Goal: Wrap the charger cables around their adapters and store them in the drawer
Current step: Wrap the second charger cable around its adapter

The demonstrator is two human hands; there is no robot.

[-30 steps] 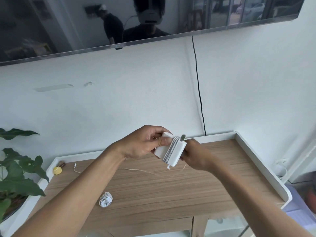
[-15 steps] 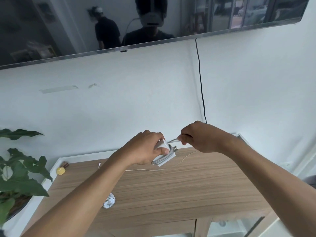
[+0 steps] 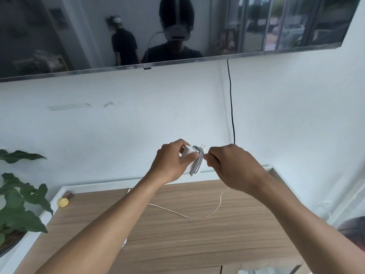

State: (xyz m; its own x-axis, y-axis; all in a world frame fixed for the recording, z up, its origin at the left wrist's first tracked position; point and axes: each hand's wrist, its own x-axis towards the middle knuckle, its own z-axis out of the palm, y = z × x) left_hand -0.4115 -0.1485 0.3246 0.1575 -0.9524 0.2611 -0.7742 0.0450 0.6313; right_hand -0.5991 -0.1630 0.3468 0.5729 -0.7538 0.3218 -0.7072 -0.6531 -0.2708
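Grips the white adapter (image 3: 189, 156) in the left hand (image 3: 171, 165), thumb across the near face and fingers curled round the back, up in the air over the back edge of the desk (image 3: 197, 244) and well clear of the wood. Pinches the cable (image 3: 198, 162) in the right hand (image 3: 232, 168), fingers clenched on it just beside the adapter's right side, against several grey-white turns already laid there. Leaves a long loose tail (image 3: 175, 211) trailing from under the right hand down onto the desk and away to the left. Could go wrong from here in a few ways, by judgement only: could slacken the pinch and let the turns spring loose or slide off the block's edge; could drag the tail against the desk rim and jerk the adapter in the grip; could catch a turn on the prongs (image 3: 203, 145) instead of laying it flat. Holds the adapter roughly upright, long axis running top to bottom with a slight lean, prongs pointing up and a little right toward the wall, turns running lengthwise along that axis. Shows no open drawer anywhere in view.
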